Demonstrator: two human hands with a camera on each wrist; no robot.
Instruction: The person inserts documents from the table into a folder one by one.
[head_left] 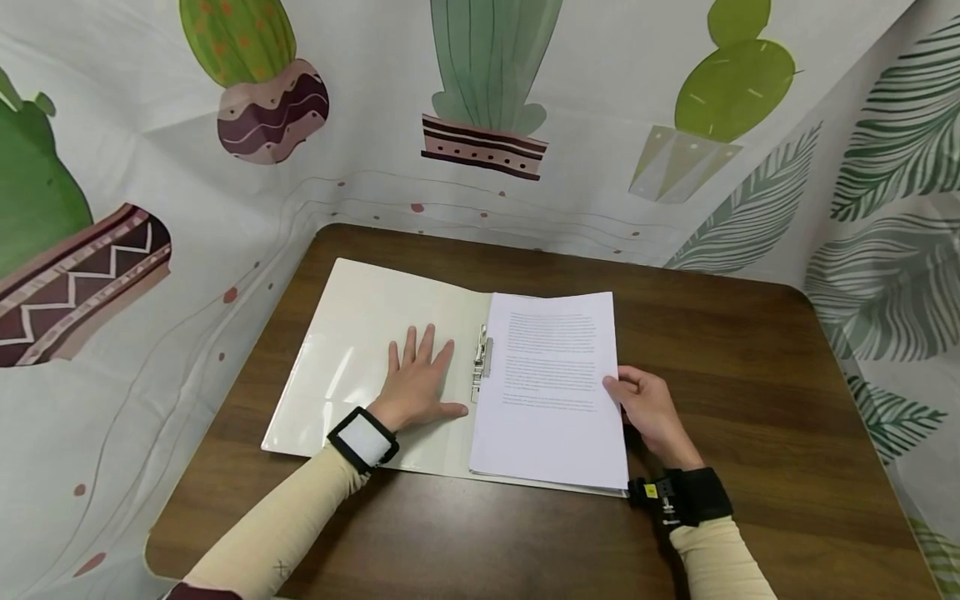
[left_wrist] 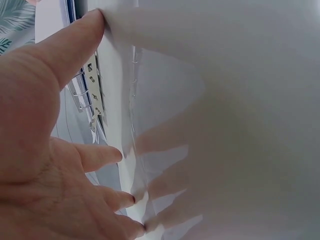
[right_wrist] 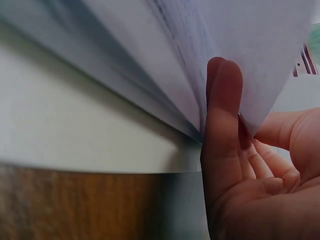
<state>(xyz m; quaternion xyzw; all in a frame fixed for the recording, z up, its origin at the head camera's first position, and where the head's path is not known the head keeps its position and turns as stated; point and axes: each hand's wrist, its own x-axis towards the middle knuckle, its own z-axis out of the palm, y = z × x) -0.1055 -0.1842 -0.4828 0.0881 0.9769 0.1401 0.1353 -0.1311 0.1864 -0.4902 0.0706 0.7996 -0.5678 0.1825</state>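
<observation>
A white file folder [head_left: 337, 333] lies opened flat, with a metal lever clip [head_left: 482, 358] along its middle. On its right half sits a stack of printed paper sheets [head_left: 547, 442]. My left hand [head_left: 416, 385] rests spread on the bare inside cover, its thumb pointing at the clip; in the left wrist view the glossy cover [left_wrist: 250, 125] mirrors the fingers. At the stack's right edge my right hand [head_left: 651, 408] pinches sheets, thumb on the printed side. Up close, the sheets [right_wrist: 270, 60] fan apart beside the fingers.
The folder lies on a brown wooden table [head_left: 480, 533] with rounded corners. Behind and beside it hangs a white cloth [head_left: 600, 75] printed with cacti and leaves. A black band with a small device [head_left: 678, 497] circles the right wrist, and another holder [head_left: 363, 439] the left.
</observation>
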